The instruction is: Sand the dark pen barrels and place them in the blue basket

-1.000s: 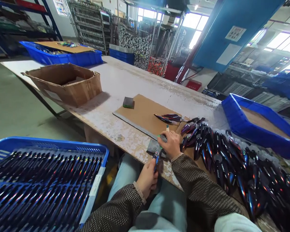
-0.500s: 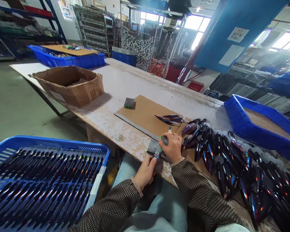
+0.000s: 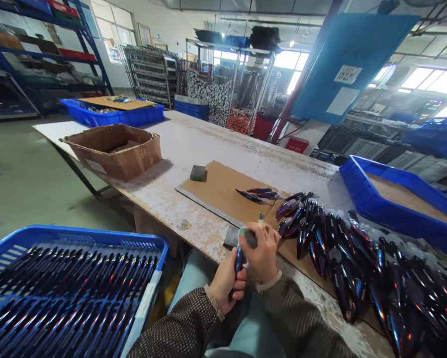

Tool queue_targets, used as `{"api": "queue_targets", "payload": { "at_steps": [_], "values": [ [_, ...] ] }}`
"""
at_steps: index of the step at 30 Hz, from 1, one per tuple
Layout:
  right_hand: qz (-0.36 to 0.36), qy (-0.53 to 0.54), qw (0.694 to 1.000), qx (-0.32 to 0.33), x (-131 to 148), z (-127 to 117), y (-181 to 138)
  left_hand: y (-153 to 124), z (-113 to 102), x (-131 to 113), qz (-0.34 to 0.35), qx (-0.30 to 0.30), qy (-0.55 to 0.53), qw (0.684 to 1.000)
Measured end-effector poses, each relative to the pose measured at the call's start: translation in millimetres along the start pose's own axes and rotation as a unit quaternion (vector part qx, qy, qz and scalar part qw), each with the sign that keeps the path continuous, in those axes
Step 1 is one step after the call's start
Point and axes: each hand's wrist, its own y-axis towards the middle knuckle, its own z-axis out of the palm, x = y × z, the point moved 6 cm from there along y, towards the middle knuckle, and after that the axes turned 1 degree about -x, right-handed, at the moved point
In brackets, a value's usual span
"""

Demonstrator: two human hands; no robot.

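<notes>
My left hand (image 3: pixel 226 281) grips a slim, glossy, dark blue iridescent piece (image 3: pixel 239 261) upright in front of me. My right hand (image 3: pixel 262 256) holds a small grey block (image 3: pixel 250 239) with a green edge, right at the top of that piece. Just beyond the hands, a dark grey pad (image 3: pixel 230 237) lies on the worn white table (image 3: pixel 204 134). A large heap of similar glossy tapered pieces (image 3: pixel 342 258) lies to the right of my right hand. Two more of them (image 3: pixel 255 195) rest on a brown cardboard sheet (image 3: pixel 216 191).
A blue basket (image 3: pixel 77 234) packed with long dark pieces sits at lower left. A blue crate (image 3: pixel 395 199) stands at right, a cardboard box (image 3: pixel 115 151) and another blue crate (image 3: pixel 111 112) on the table's far end. A green-and-grey block (image 3: pixel 198 173) lies on the table.
Both hands have lifted off the table edge and come closer together, bringing the grey block onto the held piece. The view has tilted upward slightly.
</notes>
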Motion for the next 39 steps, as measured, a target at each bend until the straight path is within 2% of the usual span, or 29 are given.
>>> {"api": "queue_targets", "payload": {
  "at_steps": [3,6,9,11,14,16,17,19,21,23,24,26,28,30,31,33,36,38,39],
  "values": [
    [-0.007,0.01,1.0,0.009,-2,1,2,0,3,4,0.003,-0.003,0.019,1.0],
    [0.035,0.014,0.999,-0.014,-32,-3,26,-3,5,10,0.01,0.014,0.048,0.999],
    [0.107,0.095,0.989,-0.048,-59,-15,38,-8,0,9,0.028,0.019,0.065,0.997],
    [0.122,0.168,0.977,-0.045,-55,-22,29,-9,-5,4,0.048,0.012,0.068,0.996],
    [0.046,0.22,0.974,0.017,-15,-22,4,-4,-11,1,0.088,-0.017,0.104,0.991],
    [-0.014,0.179,0.983,0.048,5,-18,-5,1,-13,6,0.115,-0.033,0.159,0.98],
    [-0.023,0.164,0.985,0.057,6,-15,-2,4,-14,10,0.127,-0.036,0.189,0.973],
    [0.03,0.19,0.977,0.091,-15,-7,12,8,-17,19,0.145,-0.032,0.229,0.962],
    [0.105,0.236,0.951,0.168,-46,2,28,9,-21,21,0.174,-0.03,0.226,0.958],
    [0.137,0.258,0.936,0.193,-65,-5,38,6,-26,14,0.205,-0.045,0.201,0.957],
    [0.135,0.266,0.937,0.185,-66,-13,40,4,-28,10,0.208,-0.052,0.198,0.956],
    [0.099,0.282,0.941,0.159,-51,-30,37,2,-28,4,0.184,-0.057,0.215,0.958],
    [0.022,0.272,0.948,0.165,-20,-40,26,1,-23,0,0.172,-0.042,0.232,0.956],
    [-0.043,0.234,0.954,0.184,3,-41,18,-1,-18,-5,0.221,-0.029,0.225,0.949],
    [-0.05,0.22,0.955,0.192,4,-38,16,-3,-15,-6,0.248,-0.02,0.223,0.943],
    [-0.009,0.219,0.952,0.211,-12,-31,20,-5,-13,-3,0.269,-0.001,0.235,0.934],
    [0.076,0.237,0.936,0.248,-52,-28,28,-8,-16,0,0.263,0.009,0.265,0.928],
    [0.1,0.258,0.931,0.238,-62,-38,31,-9,-18,-5,0.282,0.002,0.283,0.916],
    [0.094,0.273,0.93,0.227,-58,-45,32,-8,-18,-8,0.292,-0.003,0.294,0.91]
  ]
}}
